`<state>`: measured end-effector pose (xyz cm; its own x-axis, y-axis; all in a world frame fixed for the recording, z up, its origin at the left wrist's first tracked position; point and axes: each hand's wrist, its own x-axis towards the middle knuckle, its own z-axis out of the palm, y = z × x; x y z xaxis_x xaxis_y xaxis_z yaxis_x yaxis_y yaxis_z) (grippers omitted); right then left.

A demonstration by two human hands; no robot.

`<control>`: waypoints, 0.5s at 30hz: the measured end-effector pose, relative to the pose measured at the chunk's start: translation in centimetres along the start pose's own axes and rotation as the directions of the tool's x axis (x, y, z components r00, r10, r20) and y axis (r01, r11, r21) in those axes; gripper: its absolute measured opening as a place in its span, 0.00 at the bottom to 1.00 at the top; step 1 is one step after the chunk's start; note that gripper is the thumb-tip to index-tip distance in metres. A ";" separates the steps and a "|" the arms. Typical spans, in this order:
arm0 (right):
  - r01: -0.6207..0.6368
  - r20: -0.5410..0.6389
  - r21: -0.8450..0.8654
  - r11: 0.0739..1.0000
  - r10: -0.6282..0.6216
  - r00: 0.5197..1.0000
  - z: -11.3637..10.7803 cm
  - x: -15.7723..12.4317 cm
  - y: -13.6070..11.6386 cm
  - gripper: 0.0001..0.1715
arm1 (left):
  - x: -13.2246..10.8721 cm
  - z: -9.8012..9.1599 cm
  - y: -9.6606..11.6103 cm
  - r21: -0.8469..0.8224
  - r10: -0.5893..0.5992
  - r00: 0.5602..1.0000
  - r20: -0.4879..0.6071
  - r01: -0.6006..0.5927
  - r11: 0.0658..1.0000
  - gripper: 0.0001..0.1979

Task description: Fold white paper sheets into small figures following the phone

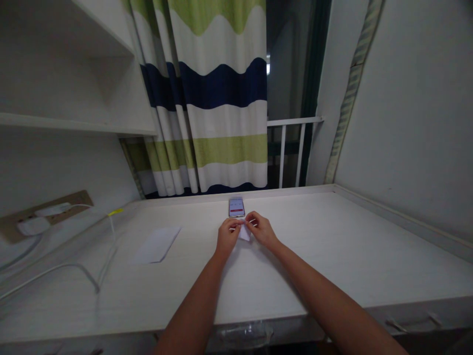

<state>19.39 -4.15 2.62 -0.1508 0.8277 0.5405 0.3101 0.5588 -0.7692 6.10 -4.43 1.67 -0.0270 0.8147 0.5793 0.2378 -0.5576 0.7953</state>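
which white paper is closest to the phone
The small paper held by the left hand and right hand, just below the phone; the larger paper lies at left, untouched.

Nothing legible — just tiny, perhaps numeric, print on the phone screen (236, 206).

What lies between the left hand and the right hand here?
A small white paper, held by both the left hand and the right hand; the head view shows it, with the phone just beyond.
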 end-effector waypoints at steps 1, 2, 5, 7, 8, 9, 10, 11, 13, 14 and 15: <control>0.004 0.007 0.002 1.000 -0.004 1.000 0.0 0.0 -0.1 0.07 | 0.0 0.0 -0.1 -0.003 -0.003 1.000 -0.003 0.003 1.000 0.06; 0.012 0.015 0.001 1.000 -0.012 1.000 0.0 0.0 -0.1 0.08 | 0.0 0.0 -0.2 -0.009 -0.013 1.000 -0.007 0.012 1.000 0.06; 0.032 0.019 -0.005 0.999 -0.032 0.999 0.0 0.0 -0.2 0.09 | 0.0 0.1 -0.3 -0.037 -0.062 0.998 -0.007 0.062 0.997 0.05; 0.030 0.020 0.003 1.000 -0.031 0.999 0.0 0.0 -0.2 0.09 | 0.0 0.1 -0.1 -0.055 -0.091 0.996 0.002 0.090 0.994 0.04; 0.026 0.022 0.009 1.000 -0.026 0.999 0.0 0.0 -0.2 0.09 | 0.0 0.1 0.0 -0.062 -0.095 0.995 0.007 0.096 0.994 0.04; 0.022 0.023 0.013 1.000 -0.023 0.999 0.0 0.1 -0.1 0.09 | 0.0 0.0 0.1 -0.066 -0.094 0.995 0.013 0.095 0.993 0.04; 0.023 0.025 0.015 1.000 -0.023 0.999 0.0 0.1 -0.1 0.08 | 0.0 0.0 0.2 -0.069 -0.090 0.996 0.019 0.091 0.993 0.04; 0.026 0.024 0.014 1.000 -0.027 0.999 -0.1 0.1 -0.1 0.07 | 0.0 0.0 0.3 -0.073 -0.084 0.996 0.025 0.085 0.994 0.04; 0.036 0.014 0.010 0.999 -0.036 0.999 -0.1 0.1 -0.1 0.06 | 0.0 0.0 0.4 -0.087 -0.073 0.997 0.033 0.076 0.993 0.03; 0.040 0.008 0.007 0.999 -0.040 0.999 -0.1 0.1 0.0 0.06 | -0.1 0.0 0.5 -0.096 -0.074 0.997 0.030 0.077 0.992 0.03; 0.041 0.003 0.004 0.999 -0.041 0.999 -0.1 0.1 0.0 0.07 | -0.1 0.0 0.5 -0.106 -0.078 0.997 0.025 0.080 0.991 0.04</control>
<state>19.44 -4.10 2.66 -0.1663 0.8044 0.5703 0.2999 0.5923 -0.7478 6.26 -4.76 2.02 -0.0210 0.8594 0.5109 0.1306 -0.5042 0.8536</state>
